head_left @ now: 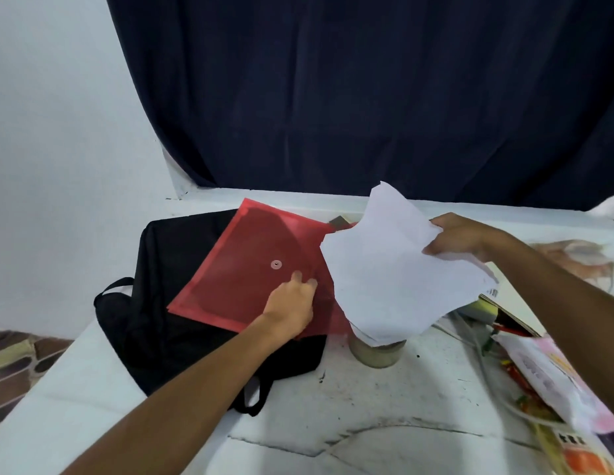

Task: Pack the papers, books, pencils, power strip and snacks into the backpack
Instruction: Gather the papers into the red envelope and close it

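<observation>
Snack packets [552, 382]: nearest me at the right edge of the white table [384, 406], partly cut off by the frame and crossed by my right forearm; print illegible.
Left hand [293, 308]: fingers curled down onto the red plastic folder [250, 269], fingertips pressing its surface just below the round snap button; thumb hidden under the palm.
Jar [375, 353]: stands just right of the folder; its top is covered by the lower edge of the papers, contents not discernible.
Backpack [168, 303]: black, lying flat on the table under the folder; whether it is zipped cannot be determined.
Books and pencils: a stack beneath my right arm, mostly hidden; only edges and red tips show.
Right hand [465, 238]: thumb and fingers pinched on the right edge of the white papers [394, 269], held above the table, sheets fanned and bent.
Curtain [367, 90]: dark, behind the table.
</observation>
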